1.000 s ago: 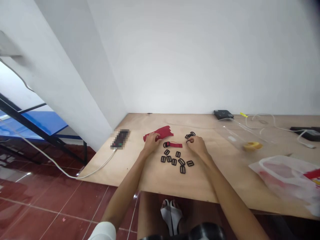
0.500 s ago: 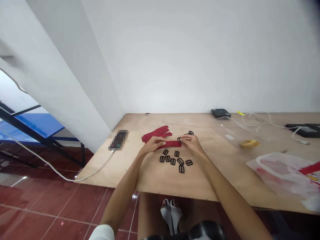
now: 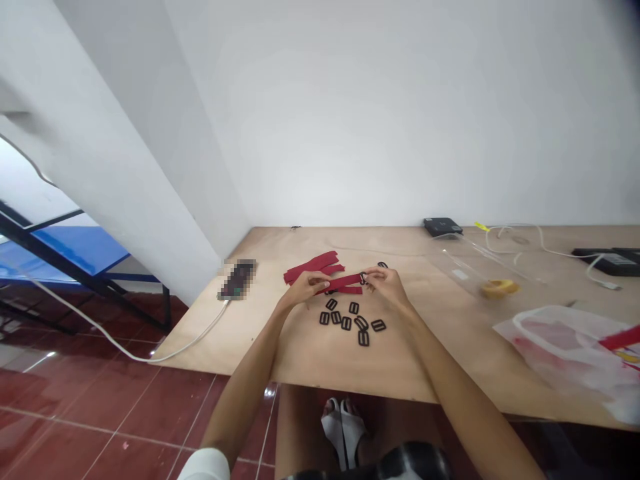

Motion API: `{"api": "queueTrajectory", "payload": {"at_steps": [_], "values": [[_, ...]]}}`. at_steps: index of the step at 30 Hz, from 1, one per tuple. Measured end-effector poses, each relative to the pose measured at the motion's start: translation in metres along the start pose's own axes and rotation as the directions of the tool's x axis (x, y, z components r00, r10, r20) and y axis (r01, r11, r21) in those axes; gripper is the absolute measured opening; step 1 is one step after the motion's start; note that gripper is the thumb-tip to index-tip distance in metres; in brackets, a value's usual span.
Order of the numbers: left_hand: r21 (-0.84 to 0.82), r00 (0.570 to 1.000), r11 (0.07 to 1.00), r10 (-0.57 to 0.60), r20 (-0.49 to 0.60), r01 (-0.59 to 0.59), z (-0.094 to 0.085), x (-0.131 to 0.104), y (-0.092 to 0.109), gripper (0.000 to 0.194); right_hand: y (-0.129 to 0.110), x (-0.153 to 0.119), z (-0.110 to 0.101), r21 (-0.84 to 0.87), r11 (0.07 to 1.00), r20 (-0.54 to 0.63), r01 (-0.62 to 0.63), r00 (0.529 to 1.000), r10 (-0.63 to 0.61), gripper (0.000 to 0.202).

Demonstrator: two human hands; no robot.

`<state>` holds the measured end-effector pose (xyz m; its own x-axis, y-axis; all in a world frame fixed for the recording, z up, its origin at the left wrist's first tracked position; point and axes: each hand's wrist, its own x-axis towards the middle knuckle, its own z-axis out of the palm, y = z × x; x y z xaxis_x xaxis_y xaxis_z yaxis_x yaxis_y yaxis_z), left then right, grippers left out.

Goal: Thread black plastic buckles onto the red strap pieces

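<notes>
Head view: two hands [image 3: 305,289], one held red strap [image 3: 345,281]

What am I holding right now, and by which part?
Your left grip pinches a red strip near its left end; your right grip holds a black buckle by its right side, at the strip's right end.

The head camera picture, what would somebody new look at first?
Probably the red strip, bright against the pale table, running between the left hand and the right hand. Next might come the black buckles, scattered between the two forearms. Then perhaps the yellow roll, off to the right.
</notes>
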<state>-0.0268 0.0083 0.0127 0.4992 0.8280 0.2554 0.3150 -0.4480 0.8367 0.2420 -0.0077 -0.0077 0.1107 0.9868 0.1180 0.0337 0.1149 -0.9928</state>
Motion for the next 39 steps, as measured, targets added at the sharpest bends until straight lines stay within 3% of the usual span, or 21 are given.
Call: {"api": "queueTrajectory", "payload": {"at_steps": [7,14,18,23,33,36,39], "values": [[-0.013,0.999,0.999,-0.035,0.010,0.035,0.003,0.000,-0.001,0.037,-0.003,-0.005,0.005,-0.031,0.997,0.038,0.065,0.997,-0.064,0.032],[-0.251,0.999,0.967,-0.038,0.031,0.044,0.020,0.002,0.001,0.039,-0.013,-0.024,0.032,-0.098,0.966,0.267,0.241,0.941,-0.208,0.025],[-0.354,0.993,0.930,-0.078,0.084,0.103,0.024,0.002,0.004,0.044,-0.017,-0.034,0.042,-0.034,0.974,0.362,0.226,0.911,-0.199,0.025],[-0.372,0.988,0.922,-0.059,0.143,0.109,0.020,0.000,0.008,0.043,-0.013,-0.034,0.043,0.004,0.979,0.338,0.202,0.922,-0.191,0.028],[-0.404,0.968,0.910,0.012,0.251,0.094,0.016,-0.001,0.003,0.052,0.001,-0.027,0.040,-0.104,0.965,0.226,0.239,0.951,-0.212,0.029],[-0.380,0.974,0.924,0.033,0.223,0.055,0.017,-0.001,0.001,0.052,-0.002,-0.026,0.036,-0.149,0.953,0.232,0.262,0.947,-0.224,0.022],[-0.284,0.996,0.959,0.018,0.091,0.008,0.017,0.001,-0.004,0.051,-0.006,-0.022,0.030,-0.184,0.952,0.203,0.243,0.957,-0.205,0.019]]}}
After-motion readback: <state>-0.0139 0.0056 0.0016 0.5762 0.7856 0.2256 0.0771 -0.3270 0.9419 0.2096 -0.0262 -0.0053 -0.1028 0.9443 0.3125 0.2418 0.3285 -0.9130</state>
